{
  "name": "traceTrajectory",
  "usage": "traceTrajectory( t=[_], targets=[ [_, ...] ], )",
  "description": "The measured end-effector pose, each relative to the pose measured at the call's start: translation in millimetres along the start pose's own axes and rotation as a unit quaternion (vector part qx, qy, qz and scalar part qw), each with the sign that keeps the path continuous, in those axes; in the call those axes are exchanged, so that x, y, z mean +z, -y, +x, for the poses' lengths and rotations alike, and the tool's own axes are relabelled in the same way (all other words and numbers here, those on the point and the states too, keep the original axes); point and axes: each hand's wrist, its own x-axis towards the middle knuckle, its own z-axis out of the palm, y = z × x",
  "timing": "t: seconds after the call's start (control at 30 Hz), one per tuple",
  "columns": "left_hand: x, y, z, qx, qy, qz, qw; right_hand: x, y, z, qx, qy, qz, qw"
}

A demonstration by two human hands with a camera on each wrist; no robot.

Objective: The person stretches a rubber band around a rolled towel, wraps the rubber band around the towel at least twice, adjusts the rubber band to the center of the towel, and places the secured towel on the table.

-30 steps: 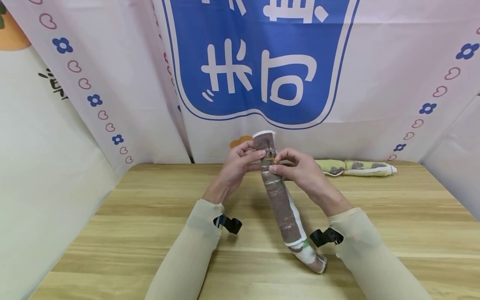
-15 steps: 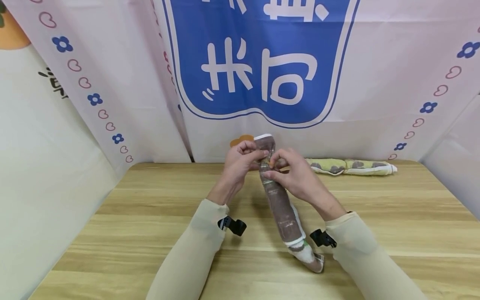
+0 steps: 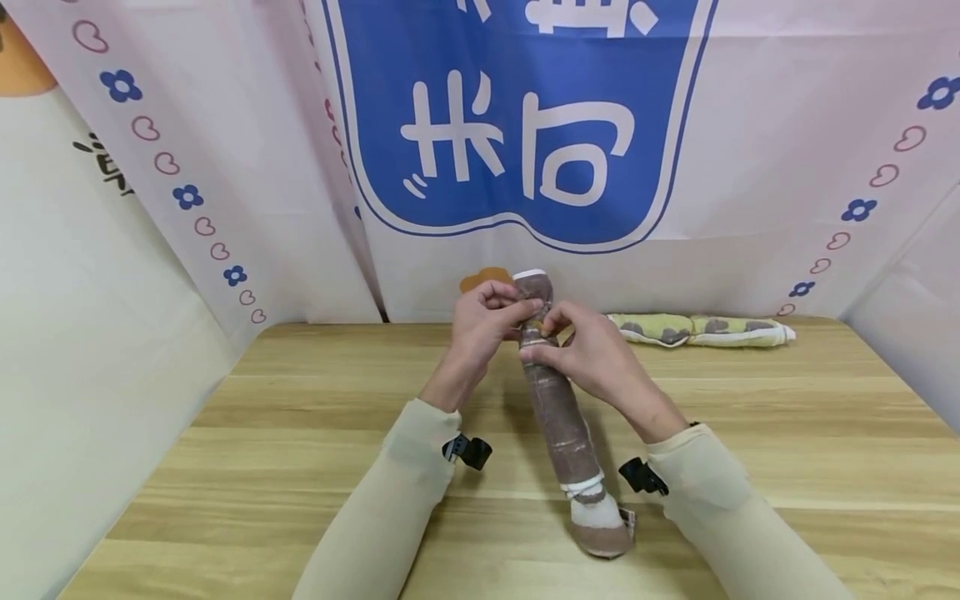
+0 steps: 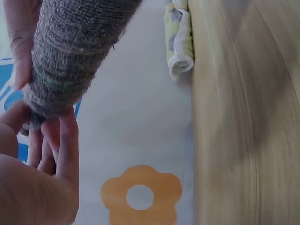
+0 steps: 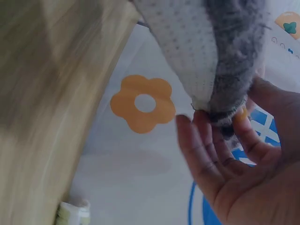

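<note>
A grey-brown rolled towel (image 3: 557,408) with white edges slants up from the table, its lower end near the front. My left hand (image 3: 483,321) pinches it just below its upper end, thumb across the front. Slightly lower, my right hand (image 3: 592,350) grips the same roll from the other side, thumb on its face. Between the fingers a thin orange-yellow band (image 3: 537,325) shows on the cloth, where the roll narrows. In the right wrist view an orange bit (image 5: 241,114) shows by the fingertips. The left wrist view has the fingers around the roll's narrow end.
A second rolled towel (image 3: 701,331), yellow-green with grey patches and tied at its middle, lies along the back of the wooden table (image 3: 300,467). Behind the table hangs a white printed cloth (image 3: 420,283) with a blue sign; cloth also stands at both sides.
The right hand has shifted slightly left and down along the roll, thumb further across it. The towel's lower end has swung a little left and turned, showing more white.
</note>
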Motion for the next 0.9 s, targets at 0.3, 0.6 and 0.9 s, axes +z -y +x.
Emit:
traceTrajectory(
  t=[0.3,0.6,0.9],
  targets=[
    [-9.7,10.2,7.6,-0.045,0.108,-0.042,0.9922,-4.0,-13.1,5.5,0.069,0.026,0.184,0.98],
    [-9.1,9.3,6.9,-0.051,0.068,-0.021,0.9962,5.7,-11.0,4.1,-0.001,0.018,0.156,0.988],
    [-3.3,3.3,0.1,0.0,0.022,0.007,0.9997,13.4,-7.0,0.9,-0.102,-0.043,-0.023,0.994]
  ],
)
